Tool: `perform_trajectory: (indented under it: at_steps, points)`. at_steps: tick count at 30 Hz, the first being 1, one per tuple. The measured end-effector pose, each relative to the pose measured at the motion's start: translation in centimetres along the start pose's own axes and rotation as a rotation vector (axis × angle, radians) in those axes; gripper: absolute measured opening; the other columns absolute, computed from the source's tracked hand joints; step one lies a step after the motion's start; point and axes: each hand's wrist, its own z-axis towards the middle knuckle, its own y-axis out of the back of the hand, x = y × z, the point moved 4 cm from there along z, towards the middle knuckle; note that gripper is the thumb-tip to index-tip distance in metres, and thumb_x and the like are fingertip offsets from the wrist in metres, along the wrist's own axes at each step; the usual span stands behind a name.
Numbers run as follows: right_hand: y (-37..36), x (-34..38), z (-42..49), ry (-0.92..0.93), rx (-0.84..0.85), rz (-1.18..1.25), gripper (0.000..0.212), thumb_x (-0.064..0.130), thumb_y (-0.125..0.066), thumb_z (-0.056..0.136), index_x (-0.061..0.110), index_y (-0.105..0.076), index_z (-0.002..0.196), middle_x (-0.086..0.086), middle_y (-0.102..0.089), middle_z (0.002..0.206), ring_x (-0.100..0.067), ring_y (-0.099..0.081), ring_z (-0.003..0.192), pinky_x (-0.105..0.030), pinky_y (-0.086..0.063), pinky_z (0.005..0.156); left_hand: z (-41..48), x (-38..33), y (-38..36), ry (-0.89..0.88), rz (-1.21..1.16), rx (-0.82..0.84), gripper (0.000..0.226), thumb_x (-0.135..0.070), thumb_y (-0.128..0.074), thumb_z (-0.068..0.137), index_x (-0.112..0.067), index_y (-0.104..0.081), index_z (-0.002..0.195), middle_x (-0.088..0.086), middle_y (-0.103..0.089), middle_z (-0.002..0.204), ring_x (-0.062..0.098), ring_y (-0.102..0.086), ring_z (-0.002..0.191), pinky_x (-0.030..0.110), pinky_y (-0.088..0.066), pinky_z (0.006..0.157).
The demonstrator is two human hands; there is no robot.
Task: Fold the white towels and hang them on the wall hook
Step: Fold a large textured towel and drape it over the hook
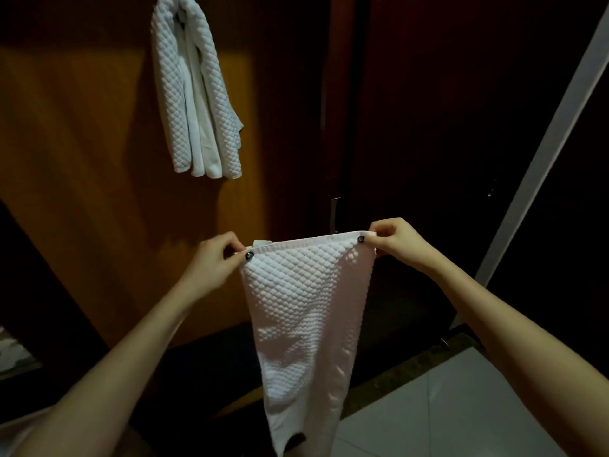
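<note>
Two-handed, holds a white quilted towel (306, 308) up in front of the body, bare forearms reaching in from the lower corners. Lets it hang straight down as a narrow strip, its lower end near the bottom edge of the view, above pale floor tiles (461, 407). Pinches the left top corner with the left hand (214, 262), thumb on the near face, fingers curled behind the hem. Pinches the right top corner with the right hand (398, 242) the same way. Stretches the top hem taut between the two grips, right end a little higher. Shows dark polish on both thumbnails and a small white label (262, 242) sticking up behind the hem, just beside the left hand. Faces, farther off, an orange-brown wooden panel (82, 159) with a second towel (194, 94), also white and quilted, draped double up on the left, well apart from the held one. Cannot make out the hook, hidden under that top fold. Has a dark door (428, 127) right of the panel, its metal handle (334, 214) just above the held hem.
</note>
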Motion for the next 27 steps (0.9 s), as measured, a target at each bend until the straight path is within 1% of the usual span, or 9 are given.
perform_trajectory:
  at_steps: [3,5,8,11,13,15,18,23,27]
  points:
    - [-0.7,0.5,-0.3,0.027,-0.023,-0.109,0.028,0.027,-0.065,0.089,0.006,-0.064,0.07,-0.012,-0.064,0.071,-0.015,-0.058,0.063,-0.029,-0.046,0.061,0.5,0.2,1.5,0.005,0.072,0.018,0.012,-0.009,-0.068,0.085,-0.009,-0.061,0.076,0.004,-0.064,0.08,0.022,-0.058,0.078,0.035,-0.043,0.068]
    - [-1.3,0.9,-0.4,0.042,-0.051,-0.201,0.026,0.03,-0.064,0.09,0.01,-0.065,0.073,-0.009,-0.065,0.074,-0.019,-0.061,0.066,-0.028,-0.045,0.059,0.5,0.2,1.9,0.014,0.12,0.038,0.013,-0.011,-0.069,0.085,-0.012,-0.06,0.075,0.003,-0.064,0.08,0.023,-0.059,0.079,0.038,-0.045,0.068]
    - [-2.1,1.1,-0.5,0.072,-0.096,-0.314,0.019,0.025,-0.064,0.091,0.01,-0.062,0.08,-0.004,-0.064,0.078,-0.019,-0.064,0.072,-0.022,-0.047,0.055,0.5,0.0,1.7,0.045,0.192,0.081,0.015,-0.012,-0.069,0.084,-0.017,-0.057,0.078,0.001,-0.062,0.077,0.021,-0.058,0.073,0.033,-0.042,0.061]
    - [-3.2,0.9,-0.4,0.075,-0.117,-0.349,0.015,0.023,-0.062,0.092,0.014,-0.051,0.096,-0.003,-0.061,0.083,-0.018,-0.062,0.071,-0.031,-0.054,0.057,0.2,0.3,1.1,0.132,0.257,0.084,0.015,-0.015,-0.066,0.087,-0.02,-0.055,0.094,-0.002,-0.06,0.078,0.014,-0.055,0.067,0.027,-0.037,0.054]
    - [-4.1,0.4,-0.1,0.059,-0.103,-0.374,0.018,0.02,-0.059,0.093,0.013,-0.052,0.108,-0.002,-0.062,0.092,-0.016,-0.062,0.075,-0.034,-0.056,0.063,-0.1,0.9,0.6,0.168,0.323,0.09,0.009,-0.015,-0.062,0.089,-0.019,-0.065,0.097,-0.004,-0.062,0.082,0.011,-0.055,0.07,0.025,-0.036,0.055]
    - [-4.9,0.0,0.3,0.049,-0.099,-0.429,0.008,0.017,-0.056,0.094,0.01,-0.058,0.097,-0.003,-0.063,0.09,-0.014,-0.06,0.073,-0.031,-0.052,0.06,-0.4,1.5,0.2,0.175,0.36,0.071,0.009,-0.015,-0.06,0.09,-0.018,-0.068,0.086,-0.002,-0.062,0.082,0.014,-0.056,0.075,0.027,-0.036,0.058]
    - [-5.9,-0.8,0.6,0.02,-0.096,-0.503,0.019,0.022,-0.05,0.097,0.013,-0.051,0.081,0.0,-0.057,0.076,-0.013,-0.055,0.061,-0.026,-0.04,0.05,-0.9,2.0,-0.4,0.177,0.406,0.011,0.01,-0.019,-0.06,0.089,-0.023,-0.061,0.08,-0.009,-0.051,0.076,0.018,-0.051,0.084,0.031,-0.035,0.07]
    - [-7.8,-2.6,0.4,-0.052,-0.05,-0.539,0.017,0.023,-0.048,0.099,0.015,-0.05,0.084,-0.003,-0.06,0.075,-0.013,-0.058,0.058,-0.03,-0.047,0.047,-1.1,3.1,-2.6,0.364,0.123,-0.079,0.024,-0.015,-0.06,0.09,-0.021,-0.054,0.068,-0.008,-0.052,0.066,0.011,-0.047,0.064,0.024,-0.03,0.052]
    - [-9.7,-2.0,0.0,-0.089,-0.003,-0.192,0.009,0.019,-0.053,0.097,0.018,-0.053,0.105,-0.006,-0.064,0.073,-0.015,-0.06,0.054,-0.028,-0.044,0.047,-0.2,2.9,-3.6,0.427,-0.115,-0.075,0.024,-0.013,-0.063,0.09,-0.02,-0.058,0.067,-0.003,-0.054,0.065,0.01,-0.046,0.061,0.02,-0.033,0.053]
